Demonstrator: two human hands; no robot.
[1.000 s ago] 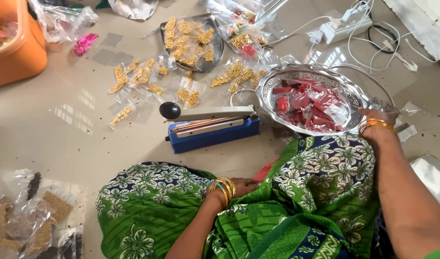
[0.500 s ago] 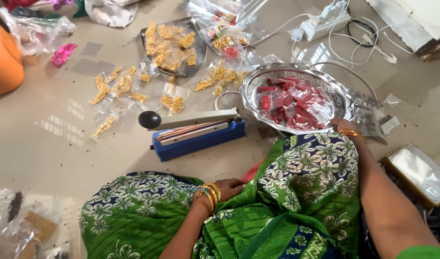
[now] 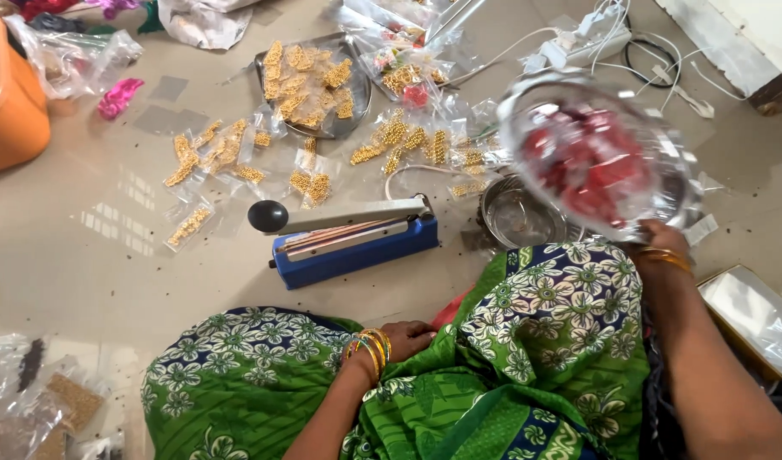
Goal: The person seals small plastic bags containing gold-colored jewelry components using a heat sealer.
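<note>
Change: steel plate (image 3: 597, 153) of red packets now lifted off the floor, tilted, blurred.
Right hand (image 3: 664, 240): grasping plate rim.
Left hand (image 3: 405, 338): loosely curled in lap, holding nothing.
Uncovered: small bowl (image 3: 517, 215) beside blue sealer (image 3: 350, 240).

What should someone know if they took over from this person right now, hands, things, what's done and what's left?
Right hand holds the steel plate of red packets lifted and tilted above a small empty steel bowl.
Left hand rests on the lap, holding nothing.
Blue heat sealer sits on the floor in front, arm down.
Done: many small clear bags of gold pieces lie filled across the floor, more on the round tray.
Left: the red packets are not yet set down.
</note>
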